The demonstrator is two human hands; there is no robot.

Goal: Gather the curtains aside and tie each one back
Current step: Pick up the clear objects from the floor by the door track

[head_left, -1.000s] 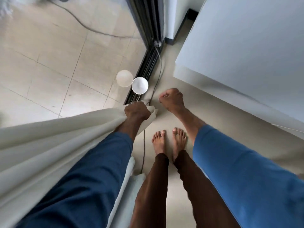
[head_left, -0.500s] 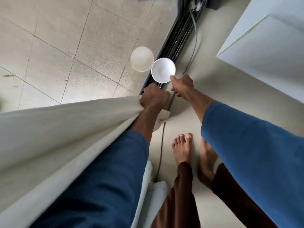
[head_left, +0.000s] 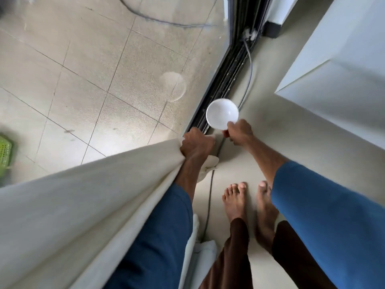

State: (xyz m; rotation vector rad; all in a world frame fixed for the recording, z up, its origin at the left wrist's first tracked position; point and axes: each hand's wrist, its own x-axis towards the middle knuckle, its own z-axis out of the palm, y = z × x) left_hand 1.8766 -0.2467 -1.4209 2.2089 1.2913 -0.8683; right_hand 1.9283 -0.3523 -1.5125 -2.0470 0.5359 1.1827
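A cream curtain point(head_left: 83, 195) stretches from the lower left up to the sliding door track. My left hand point(head_left: 195, 144) grips its bunched edge just beside the track. A fold of the cloth sticks out under that wrist. My right hand point(head_left: 239, 132) is close to the right of the left one and pinches the near rim of a small white bowl point(head_left: 220, 115). The bowl is over the inner edge of the track. No tie-back is in view.
The black door track point(head_left: 225, 80) runs from the top towards my hands, with glass and a tiled floor outside to its left. A dark cable point(head_left: 209, 205) lies along the floor by my bare feet point(head_left: 235, 201). A white piece of furniture point(head_left: 343, 69) fills the upper right. A green basket point(head_left: 5, 151) sits outside at the far left.
My right hand went from a loose fist away from the bowl to the bowl's rim and now pinches it. My left hand kept its grip on the curtain edge.
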